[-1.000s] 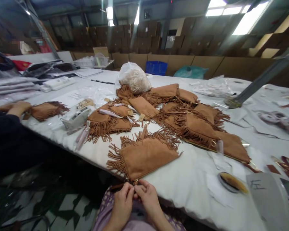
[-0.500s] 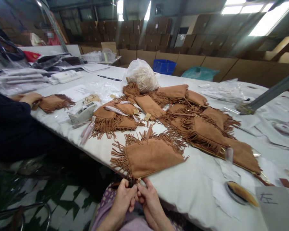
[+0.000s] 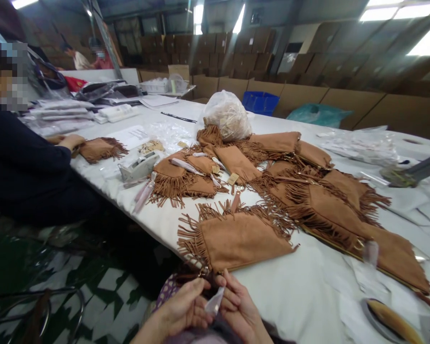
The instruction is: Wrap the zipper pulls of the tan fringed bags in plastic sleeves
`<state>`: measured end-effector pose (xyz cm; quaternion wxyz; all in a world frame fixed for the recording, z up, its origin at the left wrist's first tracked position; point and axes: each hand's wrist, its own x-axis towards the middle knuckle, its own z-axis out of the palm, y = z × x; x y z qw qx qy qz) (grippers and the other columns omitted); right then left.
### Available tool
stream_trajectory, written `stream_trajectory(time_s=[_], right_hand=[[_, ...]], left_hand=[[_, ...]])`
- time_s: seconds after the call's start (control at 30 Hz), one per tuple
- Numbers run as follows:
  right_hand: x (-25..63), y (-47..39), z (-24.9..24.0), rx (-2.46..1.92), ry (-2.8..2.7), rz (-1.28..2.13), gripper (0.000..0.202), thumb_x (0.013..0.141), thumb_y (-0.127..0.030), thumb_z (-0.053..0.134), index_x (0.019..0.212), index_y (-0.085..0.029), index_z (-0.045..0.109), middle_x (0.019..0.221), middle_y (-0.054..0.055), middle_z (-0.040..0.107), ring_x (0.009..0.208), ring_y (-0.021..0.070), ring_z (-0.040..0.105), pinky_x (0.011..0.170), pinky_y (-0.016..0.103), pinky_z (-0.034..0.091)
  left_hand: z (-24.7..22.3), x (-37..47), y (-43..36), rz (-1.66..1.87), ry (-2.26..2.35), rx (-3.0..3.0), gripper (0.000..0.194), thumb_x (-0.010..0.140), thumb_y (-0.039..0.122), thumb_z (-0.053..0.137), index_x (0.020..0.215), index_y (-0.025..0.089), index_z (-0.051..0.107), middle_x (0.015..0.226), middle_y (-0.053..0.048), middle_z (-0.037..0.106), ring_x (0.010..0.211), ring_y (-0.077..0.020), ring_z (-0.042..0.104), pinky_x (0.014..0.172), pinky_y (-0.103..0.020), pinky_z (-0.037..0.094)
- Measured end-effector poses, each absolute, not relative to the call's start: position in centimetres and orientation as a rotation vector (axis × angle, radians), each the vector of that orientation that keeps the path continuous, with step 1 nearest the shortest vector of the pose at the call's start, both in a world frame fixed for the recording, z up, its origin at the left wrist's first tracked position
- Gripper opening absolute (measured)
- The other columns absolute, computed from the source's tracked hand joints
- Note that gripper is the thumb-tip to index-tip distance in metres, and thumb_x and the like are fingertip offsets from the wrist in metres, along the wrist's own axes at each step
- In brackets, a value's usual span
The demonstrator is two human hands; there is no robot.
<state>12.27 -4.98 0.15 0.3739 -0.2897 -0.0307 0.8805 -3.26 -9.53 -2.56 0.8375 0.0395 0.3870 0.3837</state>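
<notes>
The left hand [image 3: 182, 310] and right hand [image 3: 241, 310], low in the middle of the frame, pinch a small clear strip [image 3: 215, 301] between their fingertips. Just above them the fringed brown pouch [image 3: 236, 236] hangs over the edge of the white table [image 3: 290, 291] — a bump could tip it off. The strip is thin and slippery — it could slip out.

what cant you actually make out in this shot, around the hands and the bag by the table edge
- Head view: the small pale strip between the left hand and right hand is too small and blurred to identify.
- The zipper pull on the fringed bag is too small to show in detail.
- The bottom edge cuts off both wrists.
- The oval object at lower right is cut by the edge.
</notes>
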Motion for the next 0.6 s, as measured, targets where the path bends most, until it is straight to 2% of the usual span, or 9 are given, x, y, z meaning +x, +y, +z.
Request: stream_trajectory(time_s=[0.1,0.2,0.3,0.43,0.5,0.6], right_hand=[[12.4,-4.3,0.6,-0.724,-0.086,2.252,0.023,0.077,-0.027,0.070,0.070,-0.017,0.051,0.053,-0.008,0.051,0.031,-0.0029,0.017,0.029,0.009,0.017],[12.5,-4.0,0.2,-0.703,-0.094,2.255,0.023,0.077,-0.024,0.071,0.070,-0.016,0.050,0.058,-0.006,0.055,0.031,-0.0043,0.016,0.030,0.008,0.016],[12.7,-4.3,-0.7,-0.714,-0.120,2.258,0.023,0.078,-0.025,0.070,0.071,-0.014,0.051,0.066,-0.003,0.062,0.032,-0.0048,0.016,0.029,0.008,0.016],[13.4,-4.8,-1.7,-0.760,-0.160,2.225,0.022,0.081,-0.026,0.066,0.070,-0.014,0.052,0.069,0.000,0.065,0.032,-0.0049,0.015,0.030,0.008,0.016],[13.6,-5.0,-1.8,-0.793,-0.190,2.214,0.021,0.081,-0.026,0.066,0.069,-0.013,0.053,0.067,0.000,0.064,0.032,-0.0048,0.014,0.030,0.009,0.016],[13.8,-5.0,-1.7,-0.838,-0.244,2.213,0.022,0.080,-0.028,0.067,0.069,-0.014,0.055,0.053,-0.005,0.056,0.031,-0.0031,0.012,0.030,0.011,0.015]], left_hand=[[-3.8,-3.7,-9.6,0.858,0.827,-0.127,0.053,0.081,0.059,0.054,0.093,0.008,0.055,0.073,-0.012,0.068,0.057,-0.0146,0.065,0.052,-0.019,0.049],[-4.5,-2.9,-8.8,0.935,0.694,-0.315,0.059,0.078,0.060,0.056,0.096,0.004,0.056,0.085,-0.016,0.068,0.075,-0.0210,0.068,0.066,-0.028,0.053],[-4.8,-2.2,-7.6,1.052,0.726,-0.444,0.042,0.081,0.046,0.062,0.093,0.006,0.058,0.079,-0.012,0.067,0.072,-0.0197,0.067,0.069,-0.030,0.054],[-5.9,-2.9,-7.0,1.179,0.883,-0.495,0.018,0.085,0.031,0.061,0.083,0.013,0.057,0.066,-0.003,0.063,0.056,-0.0137,0.062,0.059,-0.027,0.052],[-6.6,-3.7,-7.3,1.237,0.963,-0.492,0.015,0.084,0.027,0.062,0.079,0.014,0.056,0.060,0.001,0.059,0.049,-0.0111,0.058,0.053,-0.023,0.049],[-6.9,-4.9,-8.3,1.331,1.087,-0.467,0.018,0.076,0.021,0.072,0.074,0.014,0.055,0.057,0.003,0.058,0.046,-0.0089,0.055,0.048,-0.019,0.044]])
